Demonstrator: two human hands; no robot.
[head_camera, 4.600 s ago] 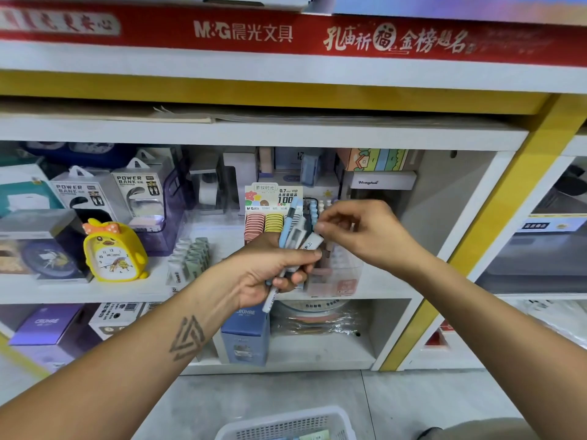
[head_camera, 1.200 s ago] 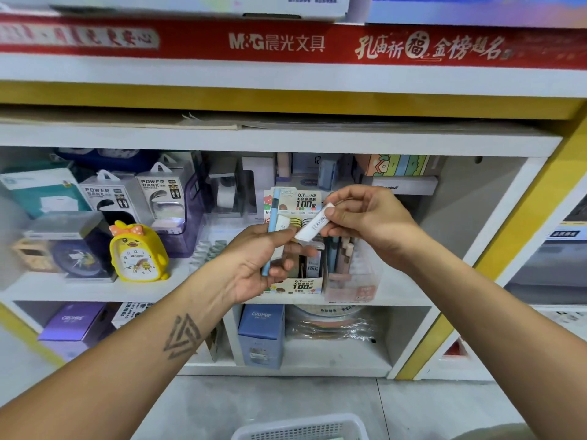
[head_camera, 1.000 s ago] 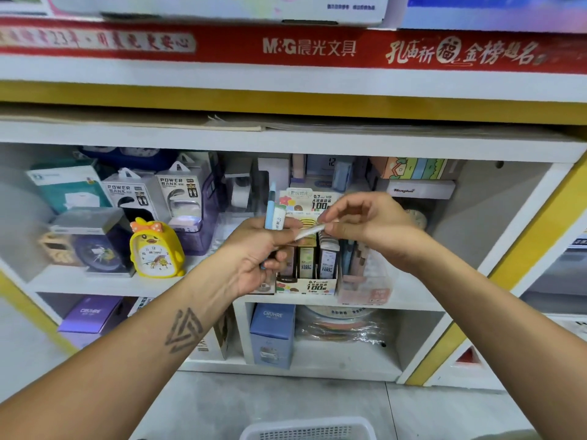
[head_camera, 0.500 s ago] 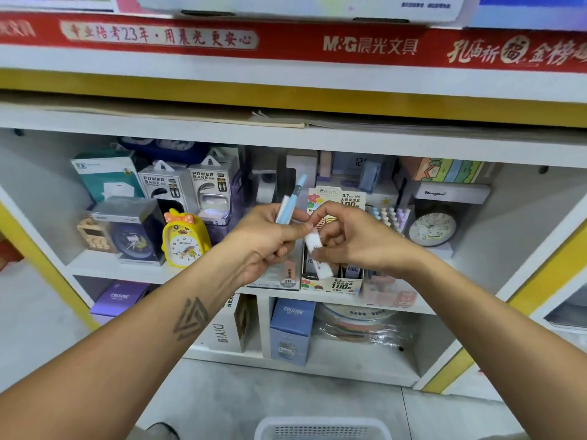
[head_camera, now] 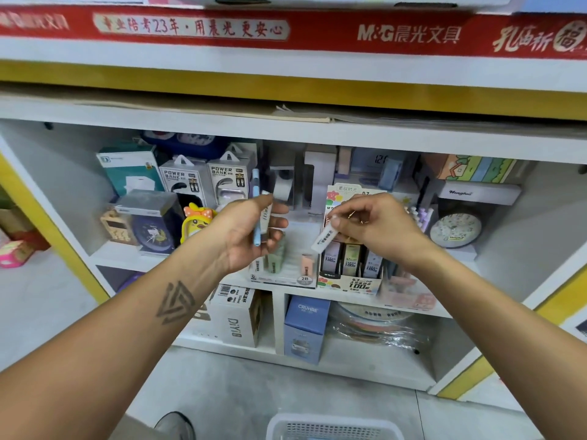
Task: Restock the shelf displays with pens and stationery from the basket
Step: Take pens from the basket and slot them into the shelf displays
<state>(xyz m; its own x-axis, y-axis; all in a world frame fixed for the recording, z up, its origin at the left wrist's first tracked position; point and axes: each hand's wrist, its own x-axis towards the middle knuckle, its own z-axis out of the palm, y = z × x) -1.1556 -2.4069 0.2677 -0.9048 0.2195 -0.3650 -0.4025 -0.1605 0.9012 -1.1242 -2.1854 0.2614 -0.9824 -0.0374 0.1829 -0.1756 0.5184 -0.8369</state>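
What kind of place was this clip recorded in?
Most likely a stationery shop: a red M&G banner tops white display shelves of boxed lead refills, power banks and clocks, with a stocking basket on the floor.

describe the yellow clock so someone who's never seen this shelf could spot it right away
Look at the white shelf under the red banner, on its left half. The yellow clock stands at the front edge, right of a dark boxed clock. It alone is duck-shaped, with a pink bow.

White shelf [head_camera: 120, 260] is carrying power banks [head_camera: 206, 182], clocks [head_camera: 457, 228], lead display boxes [head_camera: 349, 274]; basket [head_camera: 333, 427] is sitting on floor [head_camera: 238, 392].
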